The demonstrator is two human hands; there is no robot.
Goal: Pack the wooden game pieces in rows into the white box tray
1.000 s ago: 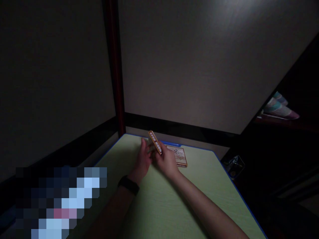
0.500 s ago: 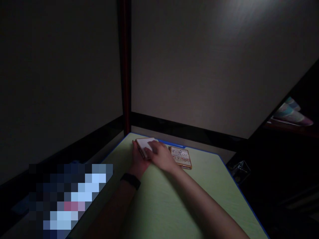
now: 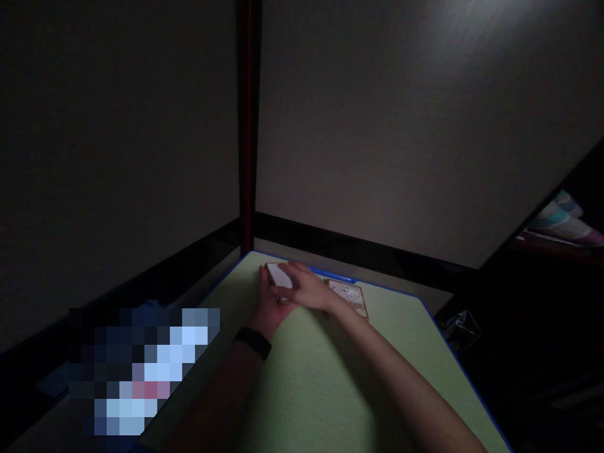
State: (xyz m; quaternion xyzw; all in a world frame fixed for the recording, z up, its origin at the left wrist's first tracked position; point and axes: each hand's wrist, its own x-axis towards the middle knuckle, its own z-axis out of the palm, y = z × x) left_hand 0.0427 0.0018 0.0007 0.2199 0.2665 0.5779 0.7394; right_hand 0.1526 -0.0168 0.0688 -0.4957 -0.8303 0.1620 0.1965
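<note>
At the far end of the pale green table (image 3: 311,377), my left hand (image 3: 271,308), a dark band on its wrist, is wrapped round a small shallow box (image 3: 279,275) from the near left side. White shows on the box's upper face, with brown edges. My right hand (image 3: 306,288) lies over the box's right part, its fingers bent and gripping it, so that part is hidden. To the right, just beyond my right wrist, a flat printed box or lid (image 3: 346,294) with dark lettering and an orange-brown border rests on the table; my forearm covers its near corner.
A blue strip (image 3: 333,275) runs along the table's far edge. Grey wall panels and a dark red post (image 3: 248,126) stand close behind. Right of the table, a clear shiny object (image 3: 465,330) sits in shadow. A blurred-out patch covers the lower left.
My right hand has shifted slightly left and farther over the small box, covering more of it. The whole view has moved a little, so everything appears farther right.
</note>
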